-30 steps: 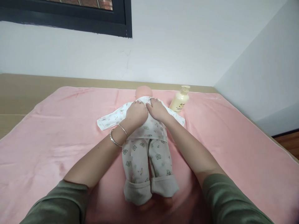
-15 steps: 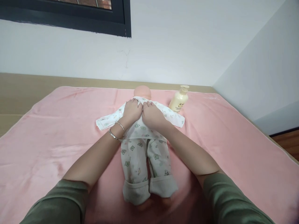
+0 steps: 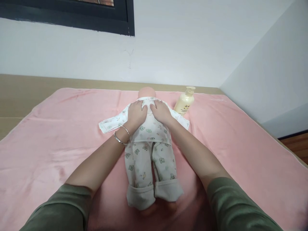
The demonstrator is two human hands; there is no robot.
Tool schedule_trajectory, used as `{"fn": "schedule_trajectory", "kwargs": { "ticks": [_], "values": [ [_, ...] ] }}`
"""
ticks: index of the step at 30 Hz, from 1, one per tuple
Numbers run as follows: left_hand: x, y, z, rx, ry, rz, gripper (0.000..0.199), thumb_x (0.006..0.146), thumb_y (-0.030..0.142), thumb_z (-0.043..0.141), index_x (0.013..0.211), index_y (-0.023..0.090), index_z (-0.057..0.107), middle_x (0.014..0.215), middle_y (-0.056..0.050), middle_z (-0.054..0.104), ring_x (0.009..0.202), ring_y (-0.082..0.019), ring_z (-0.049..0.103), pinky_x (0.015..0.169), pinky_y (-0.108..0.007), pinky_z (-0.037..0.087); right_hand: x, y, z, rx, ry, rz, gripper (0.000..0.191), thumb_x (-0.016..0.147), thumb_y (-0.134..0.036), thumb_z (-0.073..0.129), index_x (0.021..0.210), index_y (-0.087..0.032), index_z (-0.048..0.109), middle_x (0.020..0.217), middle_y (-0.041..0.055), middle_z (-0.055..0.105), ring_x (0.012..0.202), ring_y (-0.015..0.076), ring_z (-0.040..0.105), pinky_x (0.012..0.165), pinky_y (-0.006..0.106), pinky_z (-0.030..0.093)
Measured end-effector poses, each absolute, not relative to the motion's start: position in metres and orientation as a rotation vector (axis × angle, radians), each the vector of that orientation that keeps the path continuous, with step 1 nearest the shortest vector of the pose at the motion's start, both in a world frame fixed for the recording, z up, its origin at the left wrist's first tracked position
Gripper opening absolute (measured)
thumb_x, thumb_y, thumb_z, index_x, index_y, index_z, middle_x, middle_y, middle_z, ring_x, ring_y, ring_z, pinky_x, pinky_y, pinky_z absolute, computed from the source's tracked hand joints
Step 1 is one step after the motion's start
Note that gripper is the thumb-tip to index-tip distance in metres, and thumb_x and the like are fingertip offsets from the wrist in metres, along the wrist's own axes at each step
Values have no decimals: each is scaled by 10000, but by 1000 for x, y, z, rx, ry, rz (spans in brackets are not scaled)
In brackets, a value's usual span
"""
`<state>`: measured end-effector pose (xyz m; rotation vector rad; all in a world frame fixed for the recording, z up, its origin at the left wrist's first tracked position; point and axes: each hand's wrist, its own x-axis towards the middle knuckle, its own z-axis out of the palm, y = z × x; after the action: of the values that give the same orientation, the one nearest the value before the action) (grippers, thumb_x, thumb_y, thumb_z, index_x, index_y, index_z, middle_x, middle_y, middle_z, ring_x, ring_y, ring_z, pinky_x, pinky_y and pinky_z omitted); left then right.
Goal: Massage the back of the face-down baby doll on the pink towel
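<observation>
A baby doll [image 3: 147,92] lies on a pink sheet [image 3: 72,134], its bare head at the far end and its feet toward me. It wears a white printed top [image 3: 152,128] and matching trousers [image 3: 144,163] with turned-up cuffs. My left hand [image 3: 137,113] rests flat on the left side of the upper torso, thumb pointing inward. On the right side of the torso lies my right hand [image 3: 160,111], fingers stretched out and thumb apart. A gap of cloth shows between the two thumbs. The doll's sleeves spread out to both sides.
A pale yellow pump bottle [image 3: 184,102] stands on the sheet beyond the doll's right-hand sleeve. Behind the sheet runs a wooden ledge [image 3: 36,86] along the white wall [image 3: 173,48]. A dark window frame [image 3: 130,19] is at the upper left.
My right hand has shifted right and slightly up, away from my left hand, so a gap has opened between the thumbs. My left hand has barely moved.
</observation>
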<state>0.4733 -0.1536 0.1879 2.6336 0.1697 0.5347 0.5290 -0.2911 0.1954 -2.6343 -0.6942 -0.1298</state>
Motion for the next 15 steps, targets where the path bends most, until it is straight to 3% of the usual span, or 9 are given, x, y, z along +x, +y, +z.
{"fn": "schedule_trajectory", "kwargs": {
  "ticks": [5,15],
  "values": [
    [473,-154,189,2630,169,520,413,966,278,348,1141,145,698,1236,-171,733,1188,-317,653,1086,-433,463,524,-291,201,-2644,-696,-149,487,1061,-353,311,1281,-70,640,1357,211,676,1256,347,598,1133,472,415],
    [471,-155,191,2651,194,518,408,979,275,353,1178,150,687,1260,-164,725,1213,-320,641,1093,-434,460,531,-304,203,-2575,-908,-81,538,1092,-436,309,1381,-63,568,1450,223,623,1337,334,581,1123,428,426]
  ]
}}
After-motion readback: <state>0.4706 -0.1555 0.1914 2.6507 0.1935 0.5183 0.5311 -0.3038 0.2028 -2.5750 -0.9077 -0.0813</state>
